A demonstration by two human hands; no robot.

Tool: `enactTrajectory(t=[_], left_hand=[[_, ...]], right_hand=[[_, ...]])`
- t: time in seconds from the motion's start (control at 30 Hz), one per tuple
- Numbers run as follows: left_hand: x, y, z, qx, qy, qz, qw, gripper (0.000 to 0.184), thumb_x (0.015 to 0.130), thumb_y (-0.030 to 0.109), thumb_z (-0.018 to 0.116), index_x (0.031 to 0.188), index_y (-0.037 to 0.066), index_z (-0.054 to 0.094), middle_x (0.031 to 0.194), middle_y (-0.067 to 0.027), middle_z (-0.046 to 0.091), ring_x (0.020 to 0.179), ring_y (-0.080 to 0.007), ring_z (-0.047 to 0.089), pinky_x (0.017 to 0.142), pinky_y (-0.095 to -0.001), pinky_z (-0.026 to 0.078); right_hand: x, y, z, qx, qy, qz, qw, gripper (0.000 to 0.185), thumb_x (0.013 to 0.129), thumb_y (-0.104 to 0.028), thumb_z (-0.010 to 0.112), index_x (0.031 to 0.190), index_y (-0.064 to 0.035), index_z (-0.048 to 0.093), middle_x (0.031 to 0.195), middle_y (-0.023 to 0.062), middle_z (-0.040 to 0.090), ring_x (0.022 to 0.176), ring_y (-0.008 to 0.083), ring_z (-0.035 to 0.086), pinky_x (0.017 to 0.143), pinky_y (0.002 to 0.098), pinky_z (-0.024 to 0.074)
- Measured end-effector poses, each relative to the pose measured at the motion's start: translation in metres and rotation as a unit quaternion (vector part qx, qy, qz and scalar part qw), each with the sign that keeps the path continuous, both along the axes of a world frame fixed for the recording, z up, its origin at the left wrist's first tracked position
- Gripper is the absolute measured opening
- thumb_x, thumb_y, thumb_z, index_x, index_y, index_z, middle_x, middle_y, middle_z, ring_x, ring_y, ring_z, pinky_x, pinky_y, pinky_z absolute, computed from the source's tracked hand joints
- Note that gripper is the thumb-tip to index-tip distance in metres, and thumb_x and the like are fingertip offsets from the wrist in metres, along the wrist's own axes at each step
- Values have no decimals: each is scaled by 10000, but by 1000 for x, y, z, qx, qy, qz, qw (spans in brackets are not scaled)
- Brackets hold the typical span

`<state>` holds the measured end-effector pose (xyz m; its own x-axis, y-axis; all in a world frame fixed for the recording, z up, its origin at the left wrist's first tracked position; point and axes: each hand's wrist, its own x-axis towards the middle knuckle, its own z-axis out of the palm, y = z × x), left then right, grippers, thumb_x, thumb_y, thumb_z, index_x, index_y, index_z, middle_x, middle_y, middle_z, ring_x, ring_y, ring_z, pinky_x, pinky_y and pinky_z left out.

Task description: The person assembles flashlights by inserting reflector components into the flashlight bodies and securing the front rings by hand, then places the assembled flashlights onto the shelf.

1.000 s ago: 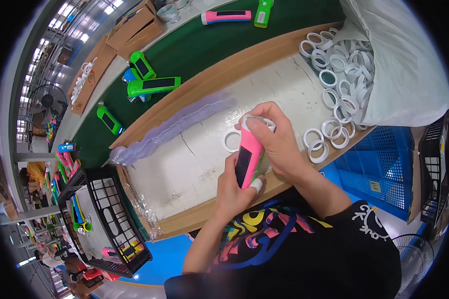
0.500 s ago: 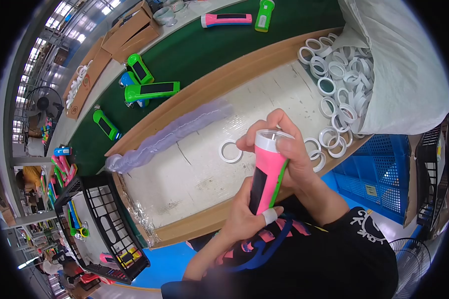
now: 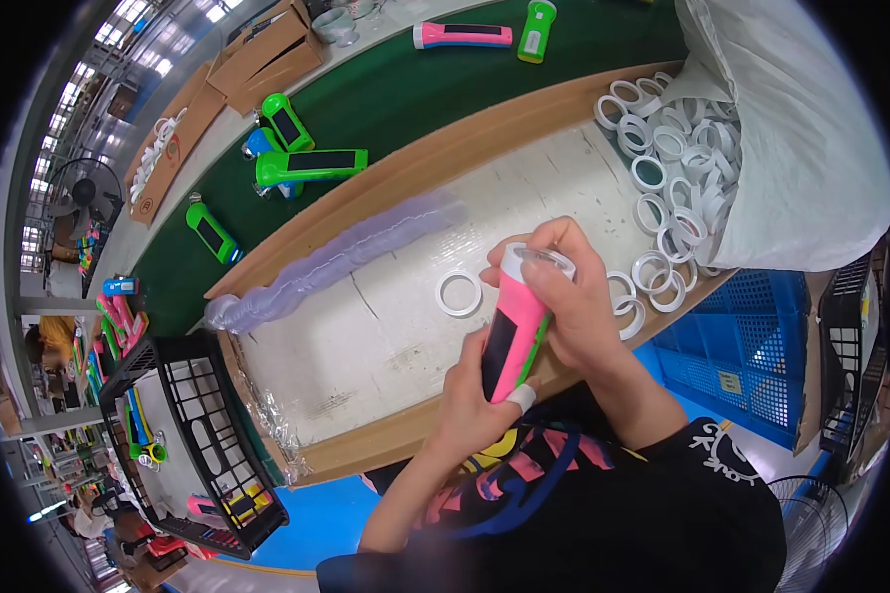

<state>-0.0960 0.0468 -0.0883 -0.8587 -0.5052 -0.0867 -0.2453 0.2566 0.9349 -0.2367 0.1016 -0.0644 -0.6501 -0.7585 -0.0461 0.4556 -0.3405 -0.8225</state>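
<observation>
Fingers of the left hand were curled around the lower body of a pink flashlight, the thumb, wrapped in white, lying along its near end. The right hand was closed around the white-rimmed head, its thumb pressed near the clear lens and its other fingers bent around the far side. The flashlight's long axis slanted from lower left to upper right, with the head pointing up and away from the person's torso and the narrower end toward the left palm. It was held between the two hands, in front of the black shirt and above the near cardboard edge of the worktop. One loose white ring lay just left of the flashlight head, a stack of translucent purple plastic farther left, and a heap of white rings to the right, beside a pale sack.
</observation>
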Motion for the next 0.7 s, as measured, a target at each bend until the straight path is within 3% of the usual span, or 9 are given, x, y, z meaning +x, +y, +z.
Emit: enactTrajectory(t=[0.1,0.17,0.2,0.3,0.33,0.4,0.53,0.67,0.7], left_hand=[[-5,-12,-9,165,75,-7,983,546,719,32,688,1194,31,417,975,-95,550,831,-209,583,693,-342,521],[-2,-23,-2,540,91,38,836,554,710,3,661,1212,18,428,944,-118,554,800,-220,584,642,-339,538],[-1,-26,-7,598,136,27,790,582,708,53,658,1235,-18,420,937,-152,555,782,-237,586,588,-342,552],[-2,-36,-11,673,182,6,717,672,713,274,671,1230,-63,406,912,-195,565,728,-257,589,514,-337,529],[-1,-40,-15,694,197,-18,692,677,724,312,655,1229,-62,403,903,-208,566,677,-257,579,479,-324,502],[0,-45,-23,725,210,-23,655,689,755,395,606,1231,-56,392,927,-267,569,532,-256,536,389,-301,422],[8,-49,-36,757,225,-64,610,713,768,386,598,1274,-52,350,971,-300,566,512,-258,532,381,-305,423],[10,-54,-38,727,265,-78,629,811,764,381,607,1352,-43,245,970,-313,567,499,-254,525,374,-312,413],[13,-54,-41,725,263,-66,634,829,754,383,620,1355,-42,239,963,-309,568,494,-250,520,373,-311,410]], right_hand=[[-25,4,-9,140,58,63,987,319,900,-249,551,1132,-56,450,1064,128,570,978,208,589,833,341,495],[-65,7,-6,140,133,103,976,345,912,-315,530,1130,-51,488,1062,83,571,1011,175,566,832,328,489],[-93,5,-7,167,187,39,967,330,918,-309,512,1110,-42,528,1060,54,576,991,144,556,809,300,481],[-209,16,-28,385,491,-244,743,317,863,-283,571,1017,-7,581,894,122,617,889,206,580,725,325,461],[-267,34,-59,406,685,-323,511,316,837,-271,568,1017,-12,573,937,188,609,976,312,555,764,420,466],[-321,62,-66,568,678,-346,314,367,833,-315,548,1046,-16,538,969,231,596,1044,389,513,802,510,454],[-358,75,-12,669,588,-305,338,471,856,-438,496,1114,-44,488,1125,250,536,1090,420,493,848,546,441],[-398,115,-19,662,673,-238,230,474,899,-416,438,1223,-70,450,1289,206,460,1157,414,461,980,492,356],[-421,136,-27,646,743,-158,81,461,904,-382,434,1262,-92,430,1325,185,431,1143,413,475,978,478,365]])
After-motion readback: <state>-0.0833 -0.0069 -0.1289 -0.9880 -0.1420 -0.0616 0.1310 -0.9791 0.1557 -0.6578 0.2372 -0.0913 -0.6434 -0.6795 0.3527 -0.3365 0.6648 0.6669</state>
